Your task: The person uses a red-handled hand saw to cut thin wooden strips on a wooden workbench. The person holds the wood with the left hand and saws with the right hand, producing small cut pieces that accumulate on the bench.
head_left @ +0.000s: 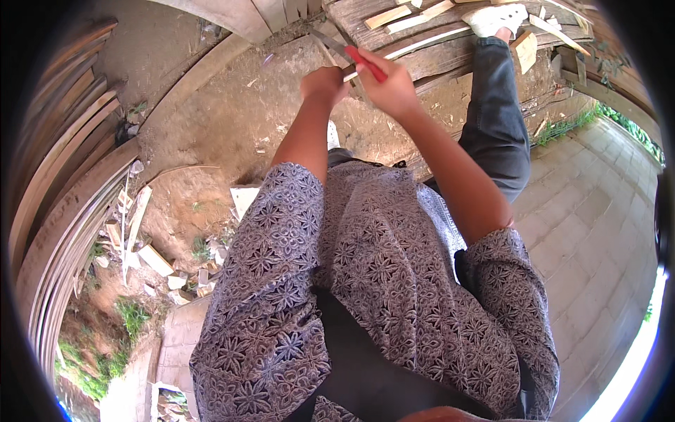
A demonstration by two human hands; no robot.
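Red-handled, grey-bladed tool (354, 53), gripped in the right hand (392, 90), points past the left hand (325, 86), apparently closed round a long, pale wooden strip (429, 43) over weathered planks (439, 63); slipping could cut that hand.

Knife (373, 67) in right hand (391, 88). Timbers (444, 65) ahead, offcuts (387, 17) and shoe (492, 20) on them. Board stack (77, 200) left, paving (583, 193) right.

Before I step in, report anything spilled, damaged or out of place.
Wood scraps lie jumbled on the dirt at left, and more loose pieces litter the planks near the white shoe. That looks untidy; nothing else stands out.
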